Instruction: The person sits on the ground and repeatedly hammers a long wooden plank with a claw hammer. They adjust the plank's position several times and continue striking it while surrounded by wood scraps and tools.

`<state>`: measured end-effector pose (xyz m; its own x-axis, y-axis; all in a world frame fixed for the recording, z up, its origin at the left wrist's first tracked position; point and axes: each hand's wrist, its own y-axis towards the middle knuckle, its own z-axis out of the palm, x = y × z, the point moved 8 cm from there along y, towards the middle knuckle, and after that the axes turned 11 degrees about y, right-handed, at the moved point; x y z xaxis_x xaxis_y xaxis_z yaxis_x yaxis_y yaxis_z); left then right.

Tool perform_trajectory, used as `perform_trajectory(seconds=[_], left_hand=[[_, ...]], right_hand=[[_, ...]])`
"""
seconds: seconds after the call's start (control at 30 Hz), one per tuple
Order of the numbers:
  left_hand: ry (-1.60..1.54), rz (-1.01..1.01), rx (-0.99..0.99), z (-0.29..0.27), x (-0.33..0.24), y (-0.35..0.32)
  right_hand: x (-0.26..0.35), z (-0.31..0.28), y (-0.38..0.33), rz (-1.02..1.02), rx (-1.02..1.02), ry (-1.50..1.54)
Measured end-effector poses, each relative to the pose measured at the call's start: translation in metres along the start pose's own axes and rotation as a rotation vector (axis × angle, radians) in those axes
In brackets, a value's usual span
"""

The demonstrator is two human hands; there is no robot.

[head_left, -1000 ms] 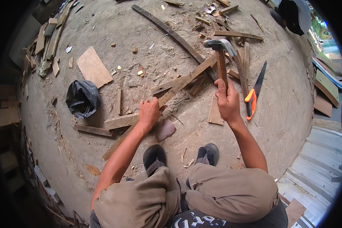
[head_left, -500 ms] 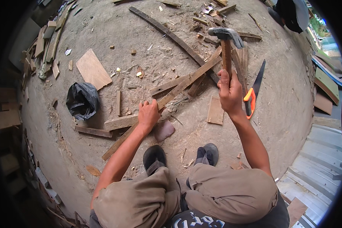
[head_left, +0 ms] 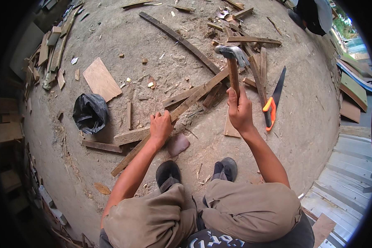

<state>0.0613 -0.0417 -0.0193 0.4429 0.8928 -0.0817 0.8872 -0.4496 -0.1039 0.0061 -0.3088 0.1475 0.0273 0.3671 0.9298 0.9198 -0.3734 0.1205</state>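
My left hand (head_left: 160,127) grips a long wooden strip (head_left: 199,94) that slants from near my left foot up toward the middle. The strip rests across other lumber, including a short wooden block (head_left: 132,135) beside my hand. In my right hand (head_left: 239,110) is a claw hammer (head_left: 233,74), raised with its head up, above and to the right of the strip. My right fingers wrap round its wooden handle. The hammer head overlaps the far end of the strip in the view; its exact height I cannot tell.
A handsaw (head_left: 270,108) with an orange handle lies right of my right hand. To the left are a black plastic bag (head_left: 90,113) and a plywood piece (head_left: 102,79). A long dark timber (head_left: 180,40) lies ahead. Corrugated metal sheet (head_left: 339,186) covers the lower right.
My right hand and the hammer have moved left and lower in the view, closer to the strip. My left hand has stayed nearly in place on it.
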Motion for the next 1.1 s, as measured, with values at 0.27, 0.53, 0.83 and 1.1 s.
perform_trajectory(seconds=[0.27,0.53,0.83,1.1], left_hand=[[-0.021,0.002,-0.001,0.002,-0.001,0.001],[-0.013,0.021,-0.003,-0.004,-0.007,0.002],[0.011,0.056,-0.098,-0.01,-0.007,-0.004],[0.024,0.065,-0.105,-0.008,-0.01,-0.001]], right_hand=[[-0.072,0.025,-0.07,0.344,0.344,-0.206],[-0.013,0.012,-0.009,-0.094,-0.017,0.05],[-0.008,0.023,-0.034,0.135,0.156,-0.097],[-0.063,0.029,-0.041,0.121,0.206,-0.228]])
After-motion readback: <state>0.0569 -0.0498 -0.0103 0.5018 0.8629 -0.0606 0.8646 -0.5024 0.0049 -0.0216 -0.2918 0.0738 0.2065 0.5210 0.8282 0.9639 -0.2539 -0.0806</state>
